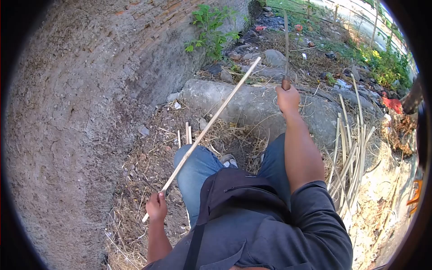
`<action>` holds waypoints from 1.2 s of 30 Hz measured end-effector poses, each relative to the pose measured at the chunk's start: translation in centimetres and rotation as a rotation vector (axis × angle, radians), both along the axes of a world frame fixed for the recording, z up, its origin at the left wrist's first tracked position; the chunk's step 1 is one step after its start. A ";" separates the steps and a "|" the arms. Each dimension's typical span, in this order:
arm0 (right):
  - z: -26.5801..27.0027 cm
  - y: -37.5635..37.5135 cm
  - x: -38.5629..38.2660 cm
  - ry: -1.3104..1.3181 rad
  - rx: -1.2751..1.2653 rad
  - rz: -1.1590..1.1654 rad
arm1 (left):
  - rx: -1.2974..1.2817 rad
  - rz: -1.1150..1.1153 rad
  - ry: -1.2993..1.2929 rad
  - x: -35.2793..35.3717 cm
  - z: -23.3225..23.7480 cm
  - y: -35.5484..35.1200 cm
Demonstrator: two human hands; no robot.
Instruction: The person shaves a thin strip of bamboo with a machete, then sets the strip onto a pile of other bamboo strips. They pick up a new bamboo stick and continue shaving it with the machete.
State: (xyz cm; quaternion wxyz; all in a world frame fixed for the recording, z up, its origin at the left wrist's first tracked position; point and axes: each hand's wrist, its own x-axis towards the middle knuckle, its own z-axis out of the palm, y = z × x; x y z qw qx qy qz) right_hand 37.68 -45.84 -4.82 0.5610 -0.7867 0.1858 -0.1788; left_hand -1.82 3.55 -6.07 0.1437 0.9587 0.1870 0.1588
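Strip (211, 123) | lower end in left hand (156, 207) | right hand (288, 99) apart

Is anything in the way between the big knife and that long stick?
Nothing that I can see. The right hand holds the knife apart from the stick, which the left hand grips near its lower end.

Daylight Scene, Right Side Washed Out

Bright daylight fills the view, strongest at the right, where the ground (378, 216) glares pale and the upper right corner burns nearly white. The wall (76, 121) at left lies in soft, even shade. Straight lines bow toward the rim, and a black circular border cuts off the corners. The middle looks fairly sharp; small details at the far right are hard to read.
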 end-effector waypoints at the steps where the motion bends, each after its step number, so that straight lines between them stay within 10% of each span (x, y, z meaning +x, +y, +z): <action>1: 1.1 0.5 -0.7 0.013 -0.065 0.046 | 0.006 -0.023 0.050 0.0 -0.3 -0.1; 16: 4.3 10.3 -8.5 -0.280 -0.902 1.011 | -0.495 -0.005 0.311 0.1 -4.0 0.0; 30: 2.1 9.4 -5.5 0.041 -0.803 0.778 | -0.272 0.073 0.174 0.2 -4.1 -3.0; 36: 2.6 12.4 -8.5 -0.123 -1.017 1.124 | -0.250 0.059 0.227 0.0 -3.7 -2.6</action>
